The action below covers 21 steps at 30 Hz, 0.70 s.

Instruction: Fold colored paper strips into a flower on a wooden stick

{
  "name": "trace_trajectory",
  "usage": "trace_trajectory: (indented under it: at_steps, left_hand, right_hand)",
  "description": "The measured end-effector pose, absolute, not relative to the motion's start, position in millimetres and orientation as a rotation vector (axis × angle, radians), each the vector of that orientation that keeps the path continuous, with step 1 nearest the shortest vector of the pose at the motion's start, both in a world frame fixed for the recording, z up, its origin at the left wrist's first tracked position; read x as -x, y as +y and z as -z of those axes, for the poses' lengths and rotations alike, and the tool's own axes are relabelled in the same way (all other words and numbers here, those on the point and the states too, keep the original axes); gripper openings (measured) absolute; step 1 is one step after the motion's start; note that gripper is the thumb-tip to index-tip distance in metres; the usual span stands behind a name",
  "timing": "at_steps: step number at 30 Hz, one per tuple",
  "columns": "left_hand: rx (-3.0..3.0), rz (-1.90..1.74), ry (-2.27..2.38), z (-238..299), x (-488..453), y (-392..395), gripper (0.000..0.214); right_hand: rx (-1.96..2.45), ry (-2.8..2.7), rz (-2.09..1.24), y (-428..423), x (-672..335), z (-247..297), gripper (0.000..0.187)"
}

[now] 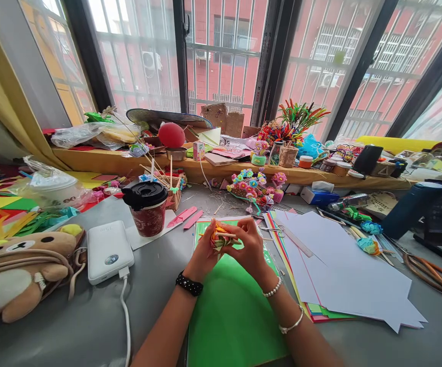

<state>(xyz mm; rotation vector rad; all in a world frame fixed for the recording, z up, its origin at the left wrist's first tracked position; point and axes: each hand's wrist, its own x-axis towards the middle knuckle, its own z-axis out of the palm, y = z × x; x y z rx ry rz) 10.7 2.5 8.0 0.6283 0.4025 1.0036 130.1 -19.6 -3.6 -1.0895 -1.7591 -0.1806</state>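
Note:
Both my hands meet over a green paper sheet (232,311) at the middle of the grey table (91,326). My left hand (204,256) and my right hand (248,245) pinch a small folded paper piece (221,238) in orange, yellow and green between their fingertips. A black beaded band circles my left wrist; pearl and silver bracelets circle my right.
A red cup with a black lid (147,208), a white power bank (108,250) with its cable and a bear plush (18,272) lie to the left. White and coloured sheets (343,275), scissors (431,270) and a dark bottle (410,209) lie right. Paper flowers (252,187) and craft clutter fill the windowsill.

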Motion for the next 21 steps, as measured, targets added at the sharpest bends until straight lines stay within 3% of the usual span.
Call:
trace_trajectory:
  at_steps: [7, 21]
  left_hand:
    - [-0.577, -1.002, 0.378, -4.9, -11.1, 4.3, 0.023]
    - [-0.548, -1.107, 0.358, -10.8, -7.8, 5.1, 0.039]
  right_hand:
    - [1.092, -1.773, 0.206, -19.2, -129.3, 4.7, 0.031]
    - [1.089, -1.788, 0.015, -18.7, -135.4, -3.6, 0.047]
